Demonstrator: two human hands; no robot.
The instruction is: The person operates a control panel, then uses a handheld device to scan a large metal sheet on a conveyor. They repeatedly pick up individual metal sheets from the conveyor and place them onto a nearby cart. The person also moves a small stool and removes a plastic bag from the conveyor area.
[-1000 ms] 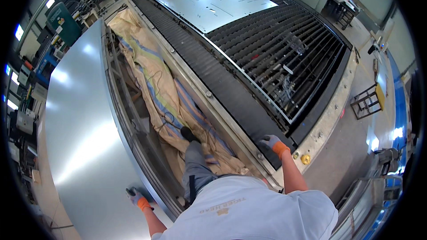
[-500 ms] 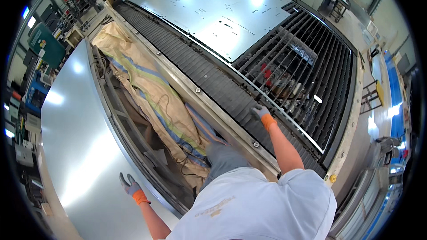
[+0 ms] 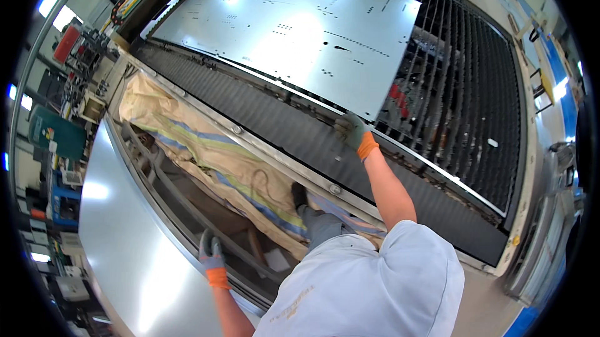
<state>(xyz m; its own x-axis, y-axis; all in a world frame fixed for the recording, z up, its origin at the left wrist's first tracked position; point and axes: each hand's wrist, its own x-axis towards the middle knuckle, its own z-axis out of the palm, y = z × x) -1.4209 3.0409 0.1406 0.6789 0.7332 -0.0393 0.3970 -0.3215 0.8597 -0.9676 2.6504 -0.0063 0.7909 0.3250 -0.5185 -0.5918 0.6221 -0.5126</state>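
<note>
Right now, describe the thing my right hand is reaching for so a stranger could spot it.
Across the slatted cutting bed lies a big shiny metal sheet. Your right hand is at its near corner. Unlike the plain sheet by your left hand, it has small cut holes.

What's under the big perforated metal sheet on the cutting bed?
The metal sheet lies on a dark slat grate, bare to its right. A red part shows at the sheet's corner, near the right hand. Whatever lies under the sheet's middle is covered.
</note>
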